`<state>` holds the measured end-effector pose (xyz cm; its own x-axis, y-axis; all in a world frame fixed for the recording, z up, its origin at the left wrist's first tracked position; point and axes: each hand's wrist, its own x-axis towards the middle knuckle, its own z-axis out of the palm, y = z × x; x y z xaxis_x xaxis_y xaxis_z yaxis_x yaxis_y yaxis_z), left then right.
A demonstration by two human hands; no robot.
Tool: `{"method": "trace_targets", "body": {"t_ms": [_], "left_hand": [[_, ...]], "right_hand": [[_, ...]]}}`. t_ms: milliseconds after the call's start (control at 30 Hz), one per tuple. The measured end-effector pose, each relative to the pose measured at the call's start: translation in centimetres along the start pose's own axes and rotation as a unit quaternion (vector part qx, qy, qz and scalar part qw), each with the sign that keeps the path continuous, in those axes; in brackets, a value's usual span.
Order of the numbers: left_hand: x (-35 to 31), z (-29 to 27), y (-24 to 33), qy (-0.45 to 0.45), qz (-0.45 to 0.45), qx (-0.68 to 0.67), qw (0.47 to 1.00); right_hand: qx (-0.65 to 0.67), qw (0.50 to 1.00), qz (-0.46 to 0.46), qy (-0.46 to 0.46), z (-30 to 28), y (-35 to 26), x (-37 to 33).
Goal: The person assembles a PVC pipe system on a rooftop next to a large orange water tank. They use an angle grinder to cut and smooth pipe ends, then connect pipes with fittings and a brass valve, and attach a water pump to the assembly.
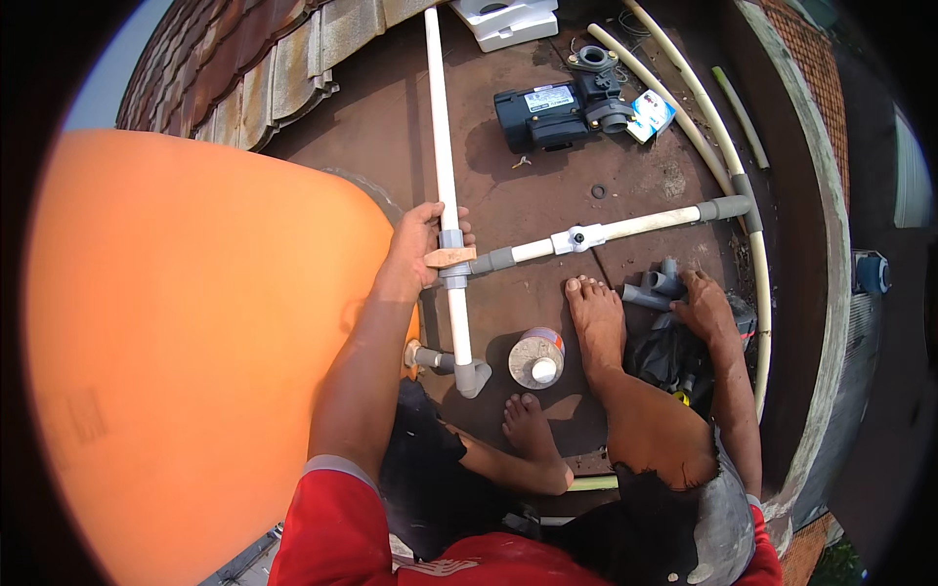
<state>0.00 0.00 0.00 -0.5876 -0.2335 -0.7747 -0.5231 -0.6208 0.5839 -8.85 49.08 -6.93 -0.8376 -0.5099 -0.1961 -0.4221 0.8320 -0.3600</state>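
My left hand [418,244] is closed round the upright white PVC pipe [444,127], its fingertips showing on the far side. Just below the fingers, a grey ball valve [453,277] with a tan handle [449,257] sits in that pipe line. Over on the right, my right hand [705,308] rests against a small pile of grey PVC fittings [664,283], fingers spread and bent downward; its fingertips are partly hidden. Under that wrist lies a black plastic bag [657,354]. Between my feet stands a round tin [536,358] with a white cap.
A large orange tank [205,342] fills the left side. A white branch pipe [650,224] with a white valve [578,239] runs right to a long bent pipe [761,313]. Farther off are a dark water pump [557,112], a white foam tray [510,24] and roof tiles [225,59].
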Motion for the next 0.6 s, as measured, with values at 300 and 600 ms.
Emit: {"method": "trace_targets", "body": {"t_ms": [300, 600], "left_hand": [[0.6, -0.4, -0.3, -0.011, 0.001, -0.008, 1.000], [0.7, -1.3, -0.3, -0.030, 0.010, -0.010, 0.999]], "right_hand": [[0.180, 0.982, -0.031, -0.042, 1.3, -6.5, -1.4], [0.206, 0.959, -0.108, -0.162, 6.7, -9.8, -2.3]]}}
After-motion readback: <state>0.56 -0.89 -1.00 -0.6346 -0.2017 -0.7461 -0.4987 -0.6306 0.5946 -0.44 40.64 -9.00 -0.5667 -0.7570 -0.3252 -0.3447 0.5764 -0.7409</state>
